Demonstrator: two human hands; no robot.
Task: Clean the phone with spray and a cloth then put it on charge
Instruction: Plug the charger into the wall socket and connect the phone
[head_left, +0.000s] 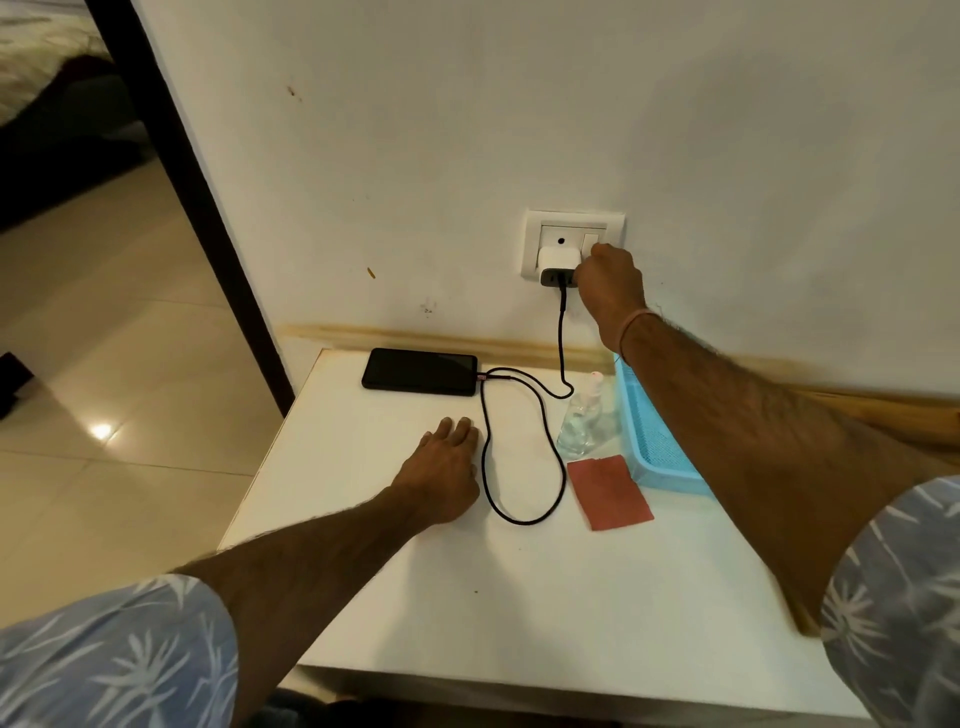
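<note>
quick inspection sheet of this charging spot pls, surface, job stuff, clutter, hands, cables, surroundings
surface: white table, a few small specks
job's things: phone near the wall, cable plugged in; spray bottle upright; red cloth flat beside it
clutter: blue basket at the right edge
grippers: left hand flat on the table; right hand at the charger and switch, grip unclear
cables: black cable loops from the phone to the white charger in the wall socket
surroundings: white wall, tiled floor on the left

Right hand (608, 280) curled against wall charger (557, 262); left hand (447, 470) flat on table (519, 597); cable (561, 332) links it to phone (420, 371)
</note>
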